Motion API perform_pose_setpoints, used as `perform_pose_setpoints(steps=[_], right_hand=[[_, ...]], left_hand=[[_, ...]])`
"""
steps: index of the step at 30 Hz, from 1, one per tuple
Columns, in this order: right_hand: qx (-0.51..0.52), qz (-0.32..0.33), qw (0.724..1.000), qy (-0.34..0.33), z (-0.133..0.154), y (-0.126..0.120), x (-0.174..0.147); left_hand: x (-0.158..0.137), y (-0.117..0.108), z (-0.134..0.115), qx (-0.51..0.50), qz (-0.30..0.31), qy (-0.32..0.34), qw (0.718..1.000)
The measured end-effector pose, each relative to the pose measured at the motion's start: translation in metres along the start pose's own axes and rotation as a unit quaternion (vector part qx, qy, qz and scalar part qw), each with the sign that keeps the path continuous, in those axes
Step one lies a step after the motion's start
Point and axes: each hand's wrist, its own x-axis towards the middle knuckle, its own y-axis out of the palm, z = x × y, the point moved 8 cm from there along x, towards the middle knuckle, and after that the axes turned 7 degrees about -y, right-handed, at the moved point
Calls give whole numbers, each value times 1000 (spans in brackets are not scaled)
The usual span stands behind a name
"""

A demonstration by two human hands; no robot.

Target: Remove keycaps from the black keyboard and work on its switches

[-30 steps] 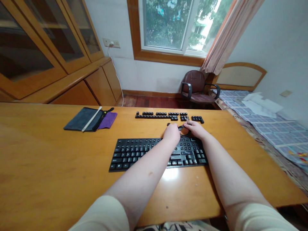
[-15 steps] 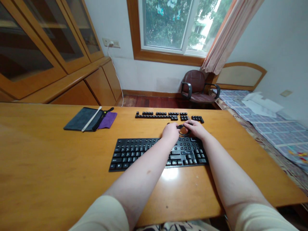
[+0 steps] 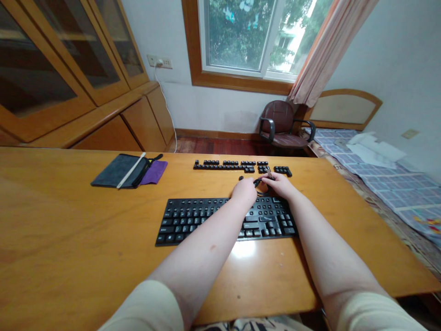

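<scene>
Behind the back edge of a black keyboard, my two hands work on its coiled black cable. My left hand pinches the cable bundle from the left. From the right, my right hand grips the cable, and a metal USB plug sticks up beside its fingertips. Some upper keys of the keyboard lack their caps. Loose black keycaps lie in rows beyond my hands, and one single keycap sits by my left hand. My forearms hide part of the keyboard.
At the left of the wooden desk lie a dark grey pouch, a white stick and a purple cloth. Past the desk stand a brown armchair and a bed. A glass-door cabinet lines the left wall.
The USB plug now shows upright above my right hand's fingers. My left hand has shifted slightly, and the single keycap beside it is more visible. The keyboard is nearly unmoved.
</scene>
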Motion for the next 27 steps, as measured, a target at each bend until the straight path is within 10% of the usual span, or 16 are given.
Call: perform_pose_setpoints(steps=[11, 19, 27], right_hand=[[-122, -57, 991, 12, -9, -10, 4], [-110, -130, 985, -11, 1, -29, -4], [-114, -177, 976, -62, 77, -46, -12]], left_hand=[[-11, -3, -9, 85, -31, 10, 996], [-103, 9, -77, 152, 2, 199, 968], [-162, 50, -18, 269, -37, 288, 918]])
